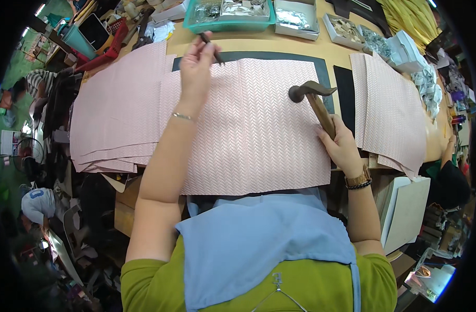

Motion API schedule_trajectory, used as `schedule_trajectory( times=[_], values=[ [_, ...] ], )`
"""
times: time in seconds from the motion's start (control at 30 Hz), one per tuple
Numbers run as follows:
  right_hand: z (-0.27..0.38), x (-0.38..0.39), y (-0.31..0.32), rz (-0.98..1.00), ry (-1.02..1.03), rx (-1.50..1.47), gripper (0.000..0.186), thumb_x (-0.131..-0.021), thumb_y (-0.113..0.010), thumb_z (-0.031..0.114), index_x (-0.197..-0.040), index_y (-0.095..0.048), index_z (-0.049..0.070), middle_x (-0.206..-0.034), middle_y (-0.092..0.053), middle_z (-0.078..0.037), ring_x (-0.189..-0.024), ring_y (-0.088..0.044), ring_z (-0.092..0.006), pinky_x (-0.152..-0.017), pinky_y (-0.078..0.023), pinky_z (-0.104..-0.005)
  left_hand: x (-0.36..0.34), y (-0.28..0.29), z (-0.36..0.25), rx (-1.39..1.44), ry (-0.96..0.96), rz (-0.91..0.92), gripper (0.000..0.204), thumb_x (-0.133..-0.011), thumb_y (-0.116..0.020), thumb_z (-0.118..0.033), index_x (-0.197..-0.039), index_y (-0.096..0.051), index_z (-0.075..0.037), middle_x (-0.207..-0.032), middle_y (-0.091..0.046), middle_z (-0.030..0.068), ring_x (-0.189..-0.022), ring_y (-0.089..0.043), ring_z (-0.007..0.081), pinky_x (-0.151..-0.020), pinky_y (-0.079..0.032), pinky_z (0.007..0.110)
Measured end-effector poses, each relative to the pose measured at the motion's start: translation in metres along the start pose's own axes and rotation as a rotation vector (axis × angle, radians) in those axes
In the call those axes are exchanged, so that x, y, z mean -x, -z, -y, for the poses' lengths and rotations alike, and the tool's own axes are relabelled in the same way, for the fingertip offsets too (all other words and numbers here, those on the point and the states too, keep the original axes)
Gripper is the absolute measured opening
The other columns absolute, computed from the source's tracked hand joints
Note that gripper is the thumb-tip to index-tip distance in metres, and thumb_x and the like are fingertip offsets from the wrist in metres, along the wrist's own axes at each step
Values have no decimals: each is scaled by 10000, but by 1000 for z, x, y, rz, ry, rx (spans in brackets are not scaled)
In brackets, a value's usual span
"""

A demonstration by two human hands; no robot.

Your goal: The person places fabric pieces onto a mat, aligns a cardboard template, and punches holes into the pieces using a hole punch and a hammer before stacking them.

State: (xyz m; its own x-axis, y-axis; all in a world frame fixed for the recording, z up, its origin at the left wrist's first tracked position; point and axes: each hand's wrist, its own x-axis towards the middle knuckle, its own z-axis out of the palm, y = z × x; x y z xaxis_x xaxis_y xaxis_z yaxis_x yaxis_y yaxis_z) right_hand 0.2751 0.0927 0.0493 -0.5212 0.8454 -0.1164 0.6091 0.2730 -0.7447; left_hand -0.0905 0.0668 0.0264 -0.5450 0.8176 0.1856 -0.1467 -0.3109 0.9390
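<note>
A pale pink sheet (pixel 279 135) with a woven, herringbone-like texture lies flat before me, a seam line running down its middle. Over its far left corner my left hand (pixel 197 65) is raised, pinching a short dark rod-like tool (pixel 218 54) that slants down toward the sheet. My right hand (pixel 341 143) grips the wooden handle of a claw hammer (pixel 317 101) at the sheet's right edge. The hammer's head is above the sheet, claw pointing right. Part of a dark green mat (pixel 248 54) shows beyond the sheet's far edge.
Stacks of similar pink sheets lie at left (pixel 118 104) and right (pixel 386 109). Along the back stand a teal tray (pixel 230 27) and white boxes (pixel 297 32) of small metal parts. A red basket (pixel 109 56) is at far left. Other people (pixel 40 205) sit beyond the table.
</note>
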Motion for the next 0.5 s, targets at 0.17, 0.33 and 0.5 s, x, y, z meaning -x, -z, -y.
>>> schedule_trajectory(
  times=[0.17,0.33,0.5],
  values=[
    [3,-2,-5,-21,-8,58,330,-953,-673,218,-1180,-569,2,-910,-678,-224,-812,-693,-339,-749,-520,-388,-10,31,30,-140,-53,-139,321,-997,-667,-143,-1311,-637,-87,-1064,-700,23,-931,-657,78,-817,-527,230],
    [1,-2,-6,-33,1,-13,318,-969,-668,219,-1178,-565,3,-903,-707,-164,-785,-695,-258,-743,-524,-357,-3,17,38,-176,-121,22,342,-951,-725,-128,-1284,-672,-71,-1027,-699,9,-923,-655,82,-827,-525,240],
    [3,-2,-5,-21,-12,9,325,-974,-671,228,-1180,-564,2,-880,-703,-133,-760,-672,-207,-729,-520,-335,2,12,35,-206,-127,56,332,-957,-716,-121,-1281,-672,-60,-1106,-719,43,-946,-669,93,-819,-534,247]
  ],
)
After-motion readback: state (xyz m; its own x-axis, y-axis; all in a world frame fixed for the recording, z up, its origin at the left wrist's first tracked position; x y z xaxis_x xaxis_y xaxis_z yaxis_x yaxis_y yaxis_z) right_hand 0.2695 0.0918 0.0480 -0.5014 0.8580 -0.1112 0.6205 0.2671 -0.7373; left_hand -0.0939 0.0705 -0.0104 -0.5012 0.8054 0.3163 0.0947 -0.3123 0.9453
